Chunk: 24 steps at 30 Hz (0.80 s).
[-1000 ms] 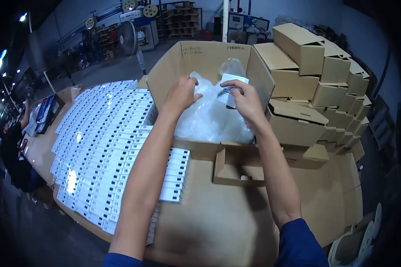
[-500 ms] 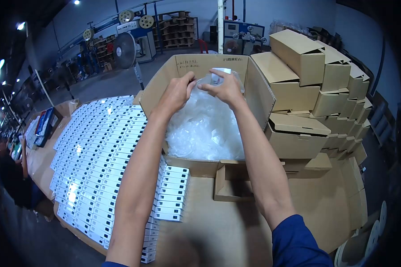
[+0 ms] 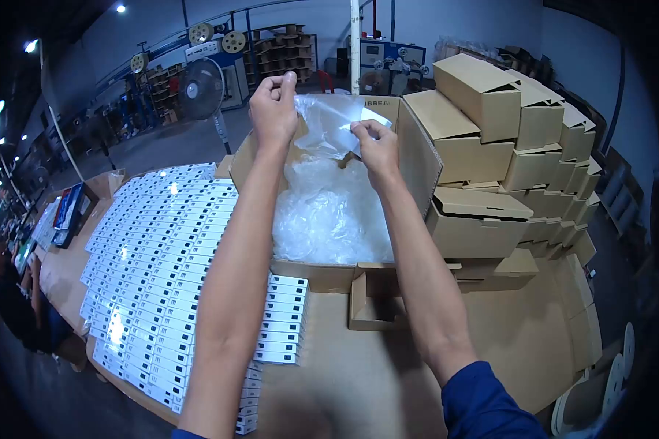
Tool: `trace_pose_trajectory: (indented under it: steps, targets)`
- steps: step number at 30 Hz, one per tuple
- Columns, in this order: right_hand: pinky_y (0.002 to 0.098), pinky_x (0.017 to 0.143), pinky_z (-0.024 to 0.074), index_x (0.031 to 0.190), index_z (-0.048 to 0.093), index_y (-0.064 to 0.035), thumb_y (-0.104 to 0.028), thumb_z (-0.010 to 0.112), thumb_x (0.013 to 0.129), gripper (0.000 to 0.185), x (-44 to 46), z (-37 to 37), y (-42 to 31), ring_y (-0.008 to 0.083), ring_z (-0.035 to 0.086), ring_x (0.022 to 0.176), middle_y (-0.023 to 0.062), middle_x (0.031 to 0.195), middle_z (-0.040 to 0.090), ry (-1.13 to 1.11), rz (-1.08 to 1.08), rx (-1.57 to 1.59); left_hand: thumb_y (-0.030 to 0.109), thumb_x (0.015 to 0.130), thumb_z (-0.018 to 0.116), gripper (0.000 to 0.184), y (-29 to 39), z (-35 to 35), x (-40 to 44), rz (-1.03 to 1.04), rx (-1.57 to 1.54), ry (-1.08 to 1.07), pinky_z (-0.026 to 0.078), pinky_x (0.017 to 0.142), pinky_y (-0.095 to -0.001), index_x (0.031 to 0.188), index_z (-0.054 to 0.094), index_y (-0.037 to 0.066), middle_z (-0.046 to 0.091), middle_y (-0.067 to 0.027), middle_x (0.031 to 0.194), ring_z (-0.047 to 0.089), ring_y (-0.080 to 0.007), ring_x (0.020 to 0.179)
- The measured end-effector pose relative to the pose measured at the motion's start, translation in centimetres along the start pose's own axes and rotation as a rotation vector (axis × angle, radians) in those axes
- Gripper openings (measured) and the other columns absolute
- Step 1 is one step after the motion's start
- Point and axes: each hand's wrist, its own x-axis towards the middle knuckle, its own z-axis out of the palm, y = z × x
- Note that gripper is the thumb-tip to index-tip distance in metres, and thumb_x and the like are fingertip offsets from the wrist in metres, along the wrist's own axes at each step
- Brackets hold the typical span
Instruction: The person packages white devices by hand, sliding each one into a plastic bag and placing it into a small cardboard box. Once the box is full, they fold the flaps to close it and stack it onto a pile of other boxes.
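My left hand (image 3: 274, 110) is raised over the left side of a large open carton (image 3: 417, 146), fingers closed on the edge of a clear plastic bag (image 3: 326, 124). Across from it, my right hand (image 3: 377, 146) pinches the bag's right side. A white box (image 3: 374, 117) shows just behind the right fingers; whether it lies inside the bag cannot be made out. Below both hands, crumpled clear plastic (image 3: 326, 212) fills the carton.
Many white boxes (image 3: 161, 263) stand in rows at left. Brown cartons (image 3: 483, 161) are stacked at right. A small open brown box (image 3: 373, 307) sits before the large carton. A person (image 3: 29, 300) is at far left; a fan (image 3: 201, 91) stands behind.
My left hand has moved up and left, away from my right hand, and the bag is now stretched between them. My right hand has shifted slightly. The view has turned a little.
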Motion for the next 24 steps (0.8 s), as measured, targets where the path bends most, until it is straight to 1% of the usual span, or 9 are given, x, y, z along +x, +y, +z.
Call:
trace_pose_trajectory:
  steps: [3, 4, 6, 9, 13, 17, 19, 21, 24]
  targets:
    - [0.0380, 0.088, 0.0499, 0.093, 0.077, -0.0038, -0.026, 0.077, 0.089, 0.022, -4.1, -0.5, -4.7, 0.0249, 0.065, 0.092, 0.0115, 0.097, 0.065, 0.113, -0.207, -0.056, 0.031, 0.099, 0.070, 0.035, 3.0, -1.0, -2.9, 0.054, 0.075, 0.133, 0.052, 0.070, -0.0400, 0.097, 0.070, -0.005, 0.073, -0.0153, 0.081, 0.068, -0.0275, 0.070]
    - [0.0363, 0.082, 0.0492, 0.092, 0.076, -0.0033, -0.025, 0.077, 0.091, 0.021, -6.0, -1.0, -6.6, 0.0217, 0.061, 0.087, 0.0085, 0.093, 0.060, 0.101, -0.249, -0.083, 0.030, 0.101, 0.068, 0.035, 4.3, -1.9, -5.1, 0.145, 0.160, 0.095, 0.051, 0.070, -0.0399, 0.096, 0.070, -0.005, 0.073, -0.0157, 0.082, 0.067, -0.0277, 0.070]
    - [0.0347, 0.077, 0.0473, 0.093, 0.075, -0.0034, -0.024, 0.076, 0.092, 0.021, -9.9, -2.3, -9.7, 0.0192, 0.057, 0.082, 0.0075, 0.090, 0.058, 0.084, -0.295, -0.145, 0.030, 0.103, 0.064, 0.036, 6.8, -3.8, -10.1, 0.337, 0.322, 0.021, 0.050, 0.070, -0.0396, 0.094, 0.069, -0.005, 0.073, -0.0166, 0.082, 0.065, -0.0281, 0.070]
    - [0.0313, 0.071, 0.0428, 0.091, 0.071, -0.0013, -0.023, 0.073, 0.097, 0.022, -15.4, -4.6, -10.6, 0.0138, 0.048, 0.075, 0.0043, 0.085, 0.052, 0.026, -0.287, -0.115, 0.029, 0.107, 0.058, 0.037, 7.2, -5.7, -15.8, 0.135, 0.043, 0.006, 0.049, 0.068, -0.0366, 0.092, 0.069, -0.003, 0.070, -0.0118, 0.078, 0.064, -0.0232, 0.069]
    - [0.0295, 0.072, 0.0412, 0.089, 0.068, 0.0000, -0.021, 0.069, 0.101, 0.024, -24.9, -9.0, -10.1, 0.0117, 0.045, 0.077, 0.0029, 0.089, 0.051, -0.105, -0.137, -0.123, 0.028, 0.111, 0.051, 0.036, 8.4, -9.4, -24.6, -0.194, -0.168, -0.019, 0.044, 0.068, -0.0262, 0.089, 0.064, 0.002, 0.063, -0.0003, 0.084, 0.053, -0.0077, 0.076]
    - [0.0293, 0.080, 0.0427, 0.090, 0.069, 0.0004, -0.022, 0.069, 0.102, 0.026, -35.3, -12.9, -7.6, 0.0142, 0.050, 0.087, 0.0051, 0.092, 0.053, -0.166, 0.125, -0.115, 0.026, 0.114, 0.042, 0.035, 9.3, -13.1, -33.3, -0.365, -0.152, -0.049, 0.043, 0.073, -0.0228, 0.095, 0.062, 0.003, 0.060, 0.0000, 0.089, 0.051, -0.0063, 0.080]
    - [0.0291, 0.088, 0.0443, 0.096, 0.073, 0.0001, -0.022, 0.069, 0.102, 0.024, -39.5, -14.8, -7.1, 0.0165, 0.055, 0.099, 0.0085, 0.104, 0.058, -0.242, 0.211, -0.148, 0.026, 0.114, 0.040, 0.036, 9.8, -14.9, -37.9, -0.517, -0.184, -0.097, 0.043, 0.076, -0.0223, 0.097, 0.062, 0.003, 0.060, -0.0008, 0.091, 0.052, -0.0063, 0.083]
    - [0.0292, 0.091, 0.0451, 0.099, 0.075, 0.0002, -0.021, 0.071, 0.101, 0.021, -42.8, -15.2, -7.2, 0.0179, 0.057, 0.104, 0.0105, 0.110, 0.058, -0.175, 0.304, 0.033, 0.028, 0.115, 0.039, 0.037, 10.4, -16.5, -42.4, -0.689, -0.269, -0.171, 0.043, 0.079, -0.0222, 0.100, 0.062, 0.002, 0.061, -0.0020, 0.093, 0.053, -0.0065, 0.086]
    - [0.0297, 0.091, 0.0460, 0.100, 0.076, 0.0008, -0.020, 0.072, 0.100, 0.021, -45.7, -16.7, -7.5, 0.0184, 0.057, 0.104, 0.0110, 0.112, 0.058, -0.217, 0.339, -0.023, 0.029, 0.115, 0.038, 0.037, 11.1, -17.9, -47.3, -0.679, -0.272, -0.107, 0.046, 0.081, -0.0242, 0.104, 0.061, 0.002, 0.062, -0.0038, 0.097, 0.056, -0.0079, 0.089]
